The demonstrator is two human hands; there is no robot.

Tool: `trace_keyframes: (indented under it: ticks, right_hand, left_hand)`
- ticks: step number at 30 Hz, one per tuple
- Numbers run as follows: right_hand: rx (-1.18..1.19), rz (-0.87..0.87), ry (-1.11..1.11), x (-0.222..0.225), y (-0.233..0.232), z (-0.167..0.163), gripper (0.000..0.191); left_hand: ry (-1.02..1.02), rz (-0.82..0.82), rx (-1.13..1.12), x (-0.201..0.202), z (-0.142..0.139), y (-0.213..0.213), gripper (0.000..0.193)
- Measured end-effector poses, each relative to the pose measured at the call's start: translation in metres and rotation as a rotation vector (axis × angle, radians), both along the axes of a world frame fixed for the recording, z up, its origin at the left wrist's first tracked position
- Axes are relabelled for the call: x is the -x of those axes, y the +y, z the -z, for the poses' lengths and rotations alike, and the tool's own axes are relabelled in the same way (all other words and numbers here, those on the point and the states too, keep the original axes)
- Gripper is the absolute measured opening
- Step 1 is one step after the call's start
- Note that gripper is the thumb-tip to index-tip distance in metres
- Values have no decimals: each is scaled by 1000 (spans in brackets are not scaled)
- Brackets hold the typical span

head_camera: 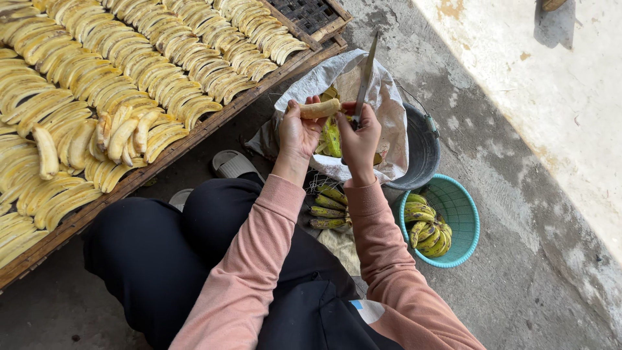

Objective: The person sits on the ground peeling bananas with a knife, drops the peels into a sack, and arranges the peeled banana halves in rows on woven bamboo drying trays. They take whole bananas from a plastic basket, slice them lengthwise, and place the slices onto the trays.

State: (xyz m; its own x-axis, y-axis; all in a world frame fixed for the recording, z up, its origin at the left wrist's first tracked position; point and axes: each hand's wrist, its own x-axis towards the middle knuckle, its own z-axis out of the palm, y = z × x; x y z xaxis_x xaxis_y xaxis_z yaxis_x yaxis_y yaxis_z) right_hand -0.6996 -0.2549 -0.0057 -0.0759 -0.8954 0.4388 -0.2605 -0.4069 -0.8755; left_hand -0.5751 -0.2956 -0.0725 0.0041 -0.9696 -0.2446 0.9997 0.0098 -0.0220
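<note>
Drying rack point(194, 133): wooden-framed tray filling the 9 to 12 o'clock part of the view, its slats covered by rows of peeled yellow bananas point(97, 71); a loose heap lies near its lower edge.
Sack point(382, 110): pale bag lining a dark bucket point(421, 152) at about 1 o'clock of the hands, with green peels inside.
Basket point(463, 214): turquoise plastic, at 4 o'clock of the hands, holding unpeeled green-yellow bananas point(427, 230).
Loose bunch point(327, 207): green bananas on the ground between the forearms, at 6 o'clock of the hands.
Left hand point(298, 133): fingers closed around the peeled banana point(319, 109), which lies crosswise above the sack (pale, blunt-ended).
Right hand point(359, 136): gripping tight the handle of the knife point(365, 78); blade points to 12 o'clock, just beside the banana's right end.
Sandal point(233, 163): grey, on the concrete at 8 o'clock of the hands.
</note>
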Motion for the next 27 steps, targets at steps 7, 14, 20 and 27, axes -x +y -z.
trace_keyframes:
  ticks: [7, 14, 20, 27]
  right_hand:
    - [256, 158, 661, 32, -11, -12, 55]
    - [-315, -379, 132, 1, 70, -24, 59]
    - [3, -485, 355, -17, 79, -35, 54]
    - [17, -488, 428, -22, 77, -33, 50]
  left_hand:
    - [4, 21, 79, -17, -7, 0, 36]
    - [-179, -78, 5, -25, -28, 2, 32]
    - [-260, -133, 182, -32, -33, 7, 31]
    - [-344, -143, 119, -42, -41, 10, 39]
